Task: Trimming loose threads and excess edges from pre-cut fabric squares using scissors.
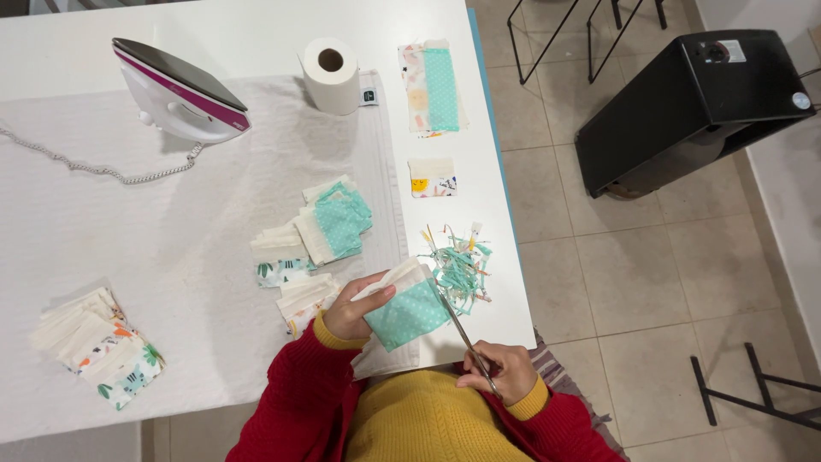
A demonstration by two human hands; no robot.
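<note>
White table [256,26]: one iron [180,90], one paper roll [331,75], one scissors [457,321].

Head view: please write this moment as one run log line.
left hand: holds teal fabric | right hand: scissors at fabric edge | scraps beside | iron upright

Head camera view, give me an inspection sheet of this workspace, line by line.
Surface: white table with a white pressing cloth spread over it.
Job's things: teal dotted fabric piece in the left hand; scissors along its right edge.
Clutter: trimmings pile, folded fabric stacks, another stack, paper roll, two sewn patches.
Grippers: left hand pinches the fabric; right hand grips the scissors.
Cables: braided cord from the upended iron.
Surroundings: tiled floor, black box, metal frames.
</note>
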